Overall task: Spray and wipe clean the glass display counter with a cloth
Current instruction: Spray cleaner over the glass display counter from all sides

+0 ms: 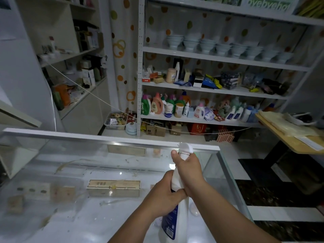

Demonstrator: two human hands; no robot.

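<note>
I hold a white spray bottle (177, 218) with a blue label upright over the right part of the glass display counter (73, 174). My right hand (188, 170) grips its neck just below the white spray head (186, 149), thumb up beside the head. My left hand (164, 195) wraps around the bottle's upper body, touching my right wrist. The counter's glass top looks smeared and dusty, and through it I see wooden boxes (114, 187) and small items. No cloth is visible.
A metal frame (112, 138) edges the counter's far side. Behind it stand white shelves (210, 88) with bottles, bowls and boxes. A string (98, 97) runs across the aisle. A wooden table (287, 132) juts in at the right; dark floor lies below it.
</note>
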